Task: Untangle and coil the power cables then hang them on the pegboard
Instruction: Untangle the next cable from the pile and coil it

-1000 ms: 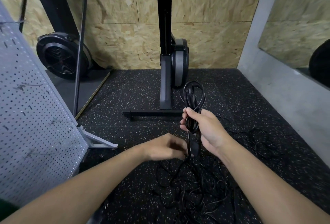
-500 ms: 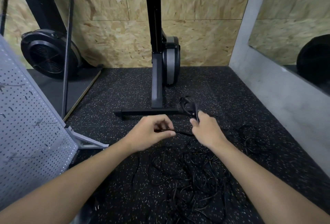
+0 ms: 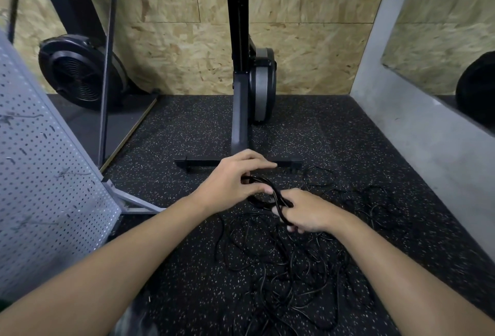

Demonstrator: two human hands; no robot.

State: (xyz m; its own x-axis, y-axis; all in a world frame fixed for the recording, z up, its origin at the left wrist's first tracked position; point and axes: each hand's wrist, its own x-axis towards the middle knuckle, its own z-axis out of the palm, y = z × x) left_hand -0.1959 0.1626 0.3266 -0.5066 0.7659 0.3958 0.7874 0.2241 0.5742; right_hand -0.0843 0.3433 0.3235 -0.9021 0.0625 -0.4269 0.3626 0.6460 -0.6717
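Smooth black cable coil (image 3: 277, 196) above tangled cords (image 3: 284, 271), speckled rubber floor (image 3: 187, 135).

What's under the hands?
A tangled pile of black cables on the speckled floor. The right hand and left hand cover parts of the bundle they hold.

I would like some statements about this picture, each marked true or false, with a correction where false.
1. The left hand and the right hand both hold the cable bundle. True.
2. The pegboard stands on the person's right. False: it stands on the left.
3. The tangled cables lie on the floor under the hands. True.
4. A coiled cable already hangs on the pegboard. False: no cable is seen hanging there.
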